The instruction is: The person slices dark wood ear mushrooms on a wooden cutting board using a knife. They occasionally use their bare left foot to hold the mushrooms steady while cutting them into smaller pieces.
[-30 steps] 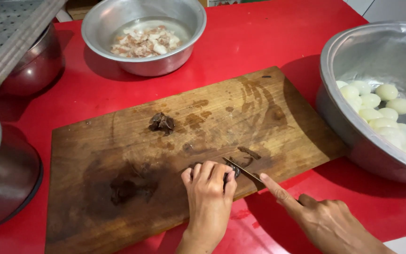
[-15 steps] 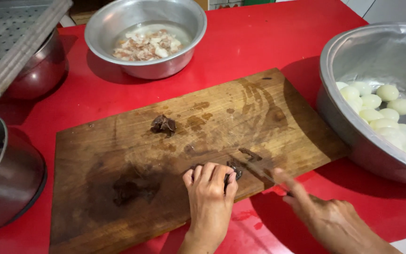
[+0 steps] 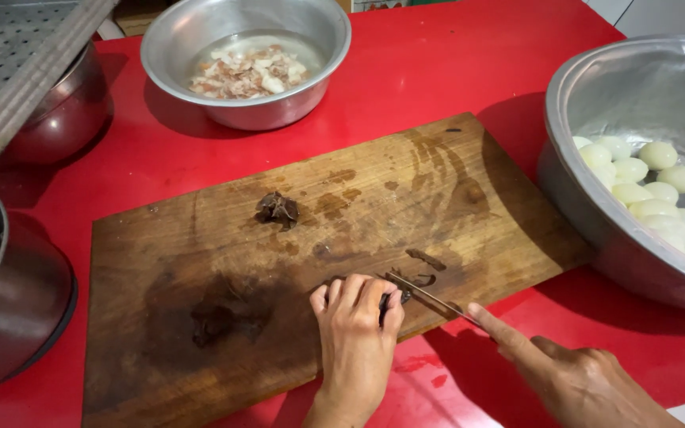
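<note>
The left hand (image 3: 356, 329) is curling its fingertips down on a small dark mushroom piece (image 3: 394, 299), pinning it near the front edge of the cutting board (image 3: 453, 206). The right hand (image 3: 576, 379) is gripping a knife (image 3: 430, 298), forefinger lying along the blade, which is touching the piece. More dark pieces are lying further back. A bowl of eggs (image 3: 644, 182) is sitting to the right.

Both hands are bare: no gloves, rings, watch or bracelet show. The left hand (image 3: 354, 333) has short, unpainted nails. The right hand (image 3: 572, 379), toward five o'clock, has a bare wrist with no sleeve reaching it.
</note>
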